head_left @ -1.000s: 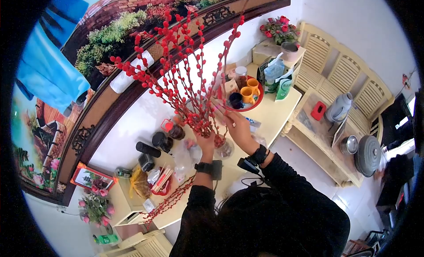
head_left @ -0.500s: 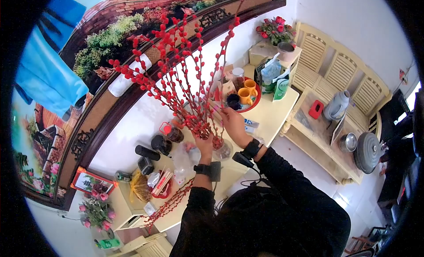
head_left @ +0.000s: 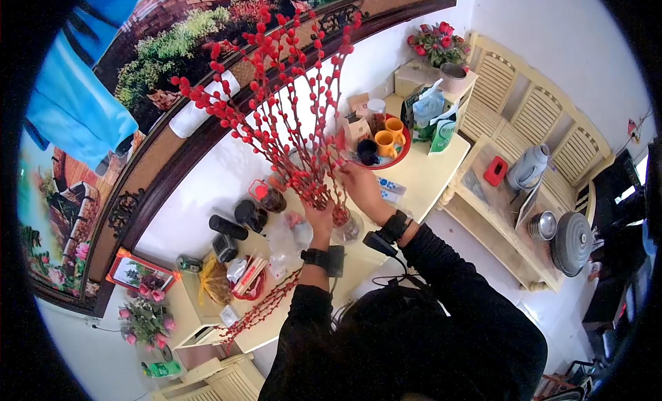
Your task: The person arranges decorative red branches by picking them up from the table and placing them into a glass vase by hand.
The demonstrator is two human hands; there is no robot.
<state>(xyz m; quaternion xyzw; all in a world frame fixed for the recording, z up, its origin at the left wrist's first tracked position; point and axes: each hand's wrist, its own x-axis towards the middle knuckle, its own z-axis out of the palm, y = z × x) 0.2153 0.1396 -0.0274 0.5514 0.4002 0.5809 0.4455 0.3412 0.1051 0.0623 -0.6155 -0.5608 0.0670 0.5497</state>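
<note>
A tall bunch of red berry branches fans upward in front of the wall. Low on the bunch, my left hand is wrapped round the stems. My right hand pinches a berry branch at the bunch's right side, its fingertips partly hidden among the berries. Just below, a clear glass vase stands on the cream cabinet, with some stems inside it. More red berry branches lie along the cabinet's front edge, left of my left arm.
Behind my right hand is a red tray with orange mugs and a dark cup. Left along the cabinet are jars, a black cylinder, a plastic bag and a red basket. A wooden bench stands right.
The branch in my right hand has swung left toward the bunch, and that hand sits slightly lower. My left hand stays on the stems. The view has shifted a little.
</note>
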